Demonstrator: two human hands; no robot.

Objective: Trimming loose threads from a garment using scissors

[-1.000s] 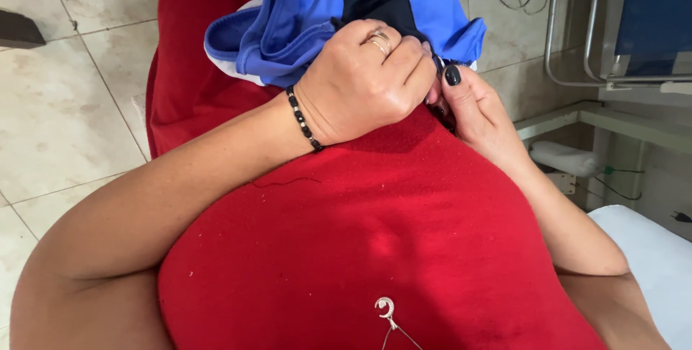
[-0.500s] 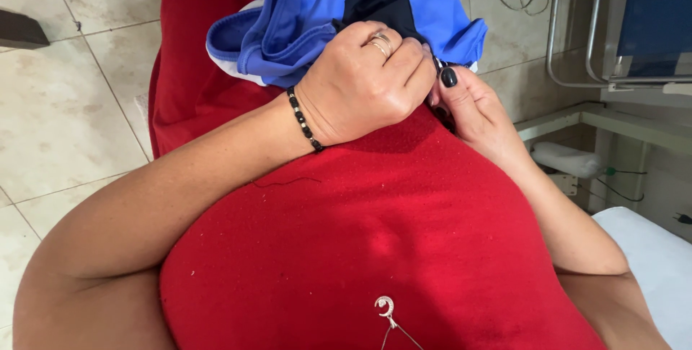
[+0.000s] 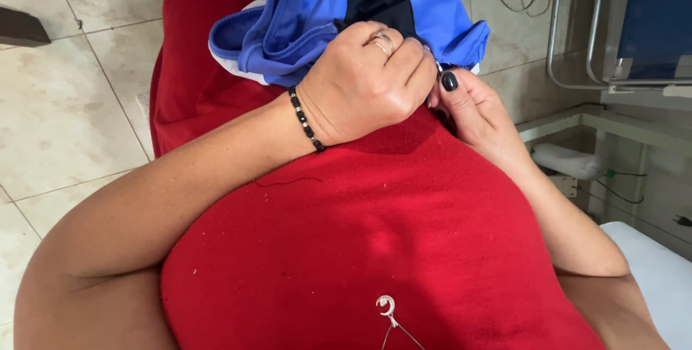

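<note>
Your left hand (image 3: 360, 83) bunches the blue garment (image 3: 317, 18) in a closed fist while your right hand (image 3: 472, 108) pinches what appears to be a needle just beside it, the sewing seemingly mid-stitch, its finished length hidden beneath your fingers.

garment (image 3: 310, 18) on lap, left hand (image 3: 360, 87) beside right hand (image 3: 476, 116)

- two hands: left (image 3: 360, 87), right (image 3: 472, 108)
- one blue cloth (image 3: 310, 11)
- one bead bracelet (image 3: 306, 119)
- two rings (image 3: 383, 41)
- one red top (image 3: 375, 242)
- one pendant (image 3: 388, 308)
</note>
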